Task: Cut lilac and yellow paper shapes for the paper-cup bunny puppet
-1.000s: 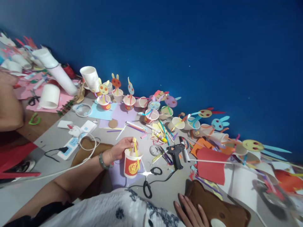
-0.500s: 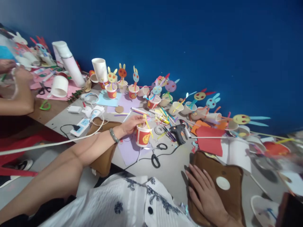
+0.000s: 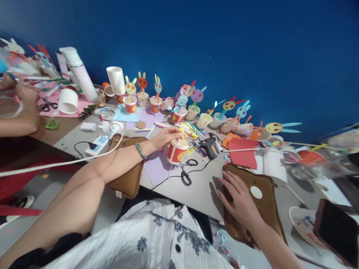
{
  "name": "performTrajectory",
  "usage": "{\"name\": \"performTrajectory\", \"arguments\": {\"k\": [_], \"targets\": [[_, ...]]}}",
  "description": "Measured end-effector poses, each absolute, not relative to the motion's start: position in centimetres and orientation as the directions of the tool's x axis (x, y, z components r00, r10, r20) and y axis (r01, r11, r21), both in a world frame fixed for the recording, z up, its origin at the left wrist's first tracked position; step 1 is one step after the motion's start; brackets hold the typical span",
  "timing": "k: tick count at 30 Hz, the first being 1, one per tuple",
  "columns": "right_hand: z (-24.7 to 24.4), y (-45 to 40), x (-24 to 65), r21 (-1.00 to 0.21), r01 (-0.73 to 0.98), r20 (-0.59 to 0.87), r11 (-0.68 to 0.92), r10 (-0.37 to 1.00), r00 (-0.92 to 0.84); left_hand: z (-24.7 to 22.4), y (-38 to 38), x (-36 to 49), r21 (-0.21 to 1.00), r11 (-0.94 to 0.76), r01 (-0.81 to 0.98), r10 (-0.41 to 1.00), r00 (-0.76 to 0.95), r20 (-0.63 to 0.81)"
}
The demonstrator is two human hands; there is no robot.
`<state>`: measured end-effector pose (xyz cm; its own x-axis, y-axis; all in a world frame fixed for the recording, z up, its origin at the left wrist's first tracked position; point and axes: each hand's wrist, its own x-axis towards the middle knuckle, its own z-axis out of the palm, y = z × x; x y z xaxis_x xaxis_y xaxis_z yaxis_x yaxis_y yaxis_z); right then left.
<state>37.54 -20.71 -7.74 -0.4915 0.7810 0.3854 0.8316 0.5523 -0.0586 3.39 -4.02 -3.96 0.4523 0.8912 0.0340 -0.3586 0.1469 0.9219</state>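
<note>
With fingertips pinched, my left hand [image 3: 165, 137] grips the top of a yellow strip [image 3: 184, 139] that stands in a red and white paper cup [image 3: 176, 154]. The strip's lower end inside the cup is hidden. Beneath and beside the cup lies a sheet of purple paper [image 3: 155, 170]. Black-handled scissors [image 3: 185, 176] rest just right of the cup, near a black cable. My right hand [image 3: 239, 200] lies flat with spread fingers on a brown cushion-like pad [image 3: 265, 209], holding nothing.
A black glue gun [image 3: 209, 145] and red paper [image 3: 242, 152] lie ahead on the right. Several cups with paper rabbit heads [image 3: 182, 101] line the blue wall. A power strip [image 3: 99, 145] and white cable are left. A phone [image 3: 338, 228] sits right; another person's hand [image 3: 26, 91] is far left.
The view has shifted slightly. My left hand and the cup now stand a little farther right and nearer the glue gun. My right hand stays on the brown pad.
</note>
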Motion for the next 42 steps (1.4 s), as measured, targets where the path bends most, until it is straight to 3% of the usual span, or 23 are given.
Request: {"name": "performTrajectory", "arguments": {"k": [4,7,11,21,26,34,42], "targets": [[-5.3,-16.8,32.4,-0.320,0.791,0.442,0.521,0.821,-0.362,-3.4,-3.6,5.2,0.953,0.152,-0.261,0.895,0.446,-0.021],[-4.1,-12.7,28.5,-0.586,0.736,0.348,0.341,0.925,-0.151,-3.1,-3.0,6.5,0.958,0.164,-0.235,0.888,0.458,-0.040],[-4.2,-7.8,25.2,-0.904,0.407,0.151,0.132,0.988,0.016,-3.3,-1.9,7.2,0.938,0.212,-0.275,0.910,0.405,-0.087],[-5.7,-7.7,23.8,-0.977,0.202,0.060,0.066,0.998,-0.034,-4.0,-3.2,7.2,0.961,0.174,-0.216,0.922,0.377,-0.082],[-6.2,-7.2,24.9,-0.993,0.078,-0.093,-0.087,0.993,-0.078,-3.5,-3.7,7.2,0.975,0.122,-0.186,0.914,0.405,-0.037],[-6.0,-7.6,24.9,-0.993,0.073,-0.101,-0.094,0.990,-0.098,-3.0,-4.4,6.7,0.992,0.055,-0.112,0.904,0.428,-0.002],[-5.7,-8.1,24.4,-0.997,-0.006,-0.077,-0.078,0.993,-0.086,-2.5,-4.9,6.7,0.956,0.219,-0.195,0.894,0.432,-0.117]]}}
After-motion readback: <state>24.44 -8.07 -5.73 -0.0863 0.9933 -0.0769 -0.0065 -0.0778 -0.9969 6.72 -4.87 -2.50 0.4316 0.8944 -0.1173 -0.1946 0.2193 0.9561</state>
